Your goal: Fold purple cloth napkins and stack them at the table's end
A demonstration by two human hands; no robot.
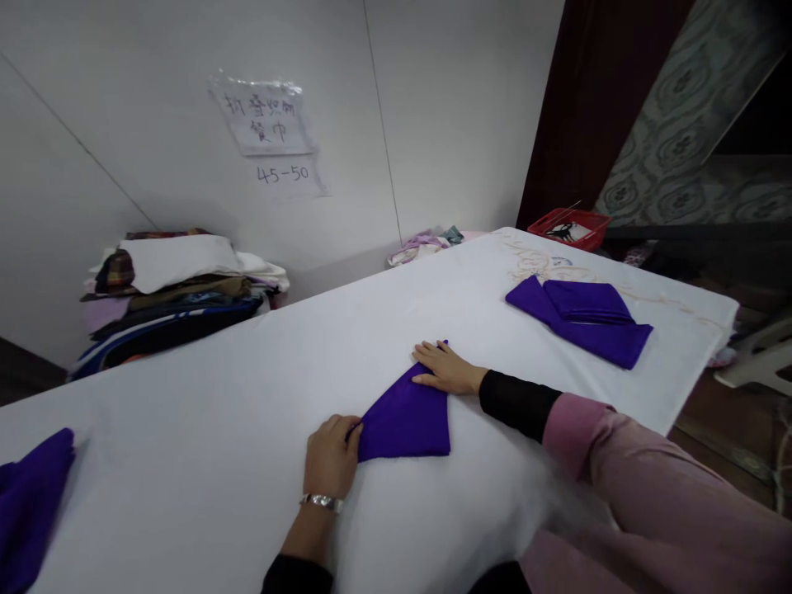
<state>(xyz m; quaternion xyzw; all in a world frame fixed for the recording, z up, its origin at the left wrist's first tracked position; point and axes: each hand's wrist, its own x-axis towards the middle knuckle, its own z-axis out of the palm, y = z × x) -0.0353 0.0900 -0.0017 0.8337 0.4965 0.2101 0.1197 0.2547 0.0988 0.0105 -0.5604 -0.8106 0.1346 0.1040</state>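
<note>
A purple cloth napkin, folded into a four-sided shape with a slanting upper left edge, lies flat on the white-covered table in front of me. At its left corner my left hand is closed, pinching the cloth between thumb and fingers. My right hand rests palm down over the top corner, its fingers stretched out and spread. Part of that corner is hidden beneath it.
Folded purple napkins lie at the table's right. More purple cloth sits at the left edge. Behind the table stand a clothes pile and crumpled fabric. A red basket is near the far right corner.
</note>
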